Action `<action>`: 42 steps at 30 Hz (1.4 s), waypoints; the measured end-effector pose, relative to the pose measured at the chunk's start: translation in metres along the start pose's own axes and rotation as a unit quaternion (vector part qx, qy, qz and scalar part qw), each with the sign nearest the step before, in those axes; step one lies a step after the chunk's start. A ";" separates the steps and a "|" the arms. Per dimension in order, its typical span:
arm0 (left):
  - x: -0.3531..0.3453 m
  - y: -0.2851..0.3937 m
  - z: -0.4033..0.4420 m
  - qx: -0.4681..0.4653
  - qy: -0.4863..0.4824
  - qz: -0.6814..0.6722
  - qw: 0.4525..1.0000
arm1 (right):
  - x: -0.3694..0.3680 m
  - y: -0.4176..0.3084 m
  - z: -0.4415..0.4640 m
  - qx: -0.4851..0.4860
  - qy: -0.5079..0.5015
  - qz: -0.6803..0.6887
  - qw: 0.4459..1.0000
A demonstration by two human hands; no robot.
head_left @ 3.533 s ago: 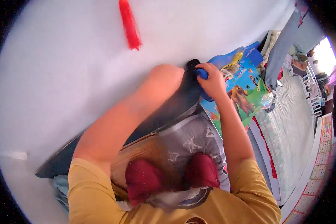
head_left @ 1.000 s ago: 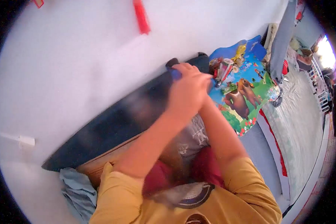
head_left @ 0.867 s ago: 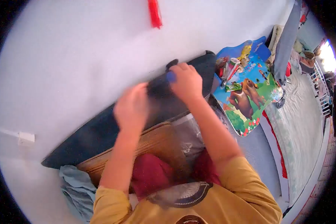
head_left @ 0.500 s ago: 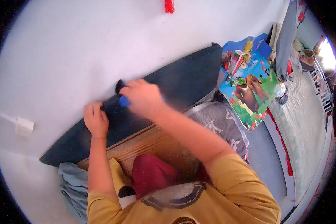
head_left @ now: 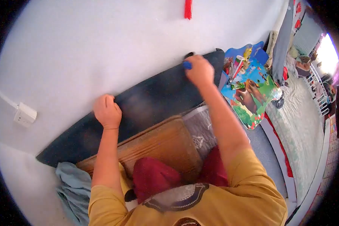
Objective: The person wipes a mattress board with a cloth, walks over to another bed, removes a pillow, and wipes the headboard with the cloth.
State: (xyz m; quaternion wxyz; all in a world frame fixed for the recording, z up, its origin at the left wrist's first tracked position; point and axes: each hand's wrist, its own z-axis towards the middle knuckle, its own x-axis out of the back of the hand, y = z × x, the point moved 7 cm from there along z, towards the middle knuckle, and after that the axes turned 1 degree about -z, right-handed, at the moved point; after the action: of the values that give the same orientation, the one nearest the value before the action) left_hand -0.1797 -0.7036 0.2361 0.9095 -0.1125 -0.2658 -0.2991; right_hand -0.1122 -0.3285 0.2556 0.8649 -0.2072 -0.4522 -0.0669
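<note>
A long dark headboard [head_left: 150, 101] stands against the white wall. My left hand [head_left: 107, 111] is curled over its top edge, left of the middle, fingers closed on it. Near the headboard's far right end, my right hand [head_left: 200, 70] grips a small blue-and-black tool [head_left: 187, 65]. A blue part shows beside the fingers and a black part sticks up at the top edge; my hand hides the rest, so its exact kind cannot be made out.
Below the headboard is a brown wooden surface [head_left: 162, 141], with grey patterned cloth [head_left: 199, 128] beside it. A colourful cartoon table [head_left: 252, 94] with small items stands right. Blue-grey cloth [head_left: 73, 184] hangs lower left, below a wall socket [head_left: 25, 115]. A bed [head_left: 297, 120] lies far right.
My right hand has moved right and up along the headboard with the blue-and-black tool. My left hand stays on the top edge, slightly further right. The view has shifted a little.
</note>
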 end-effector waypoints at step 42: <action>-0.004 0.003 -0.002 -0.027 0.023 0.013 0.999 | 0.009 0.135 0.032 -0.071 0.087 0.048 0.993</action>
State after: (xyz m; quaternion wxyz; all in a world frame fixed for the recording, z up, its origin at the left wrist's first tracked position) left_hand -0.1796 -0.6997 0.2323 0.9160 -0.1333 -0.2348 -0.2966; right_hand -0.0902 -0.1920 0.2387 0.8864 -0.2829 -0.3588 -0.0747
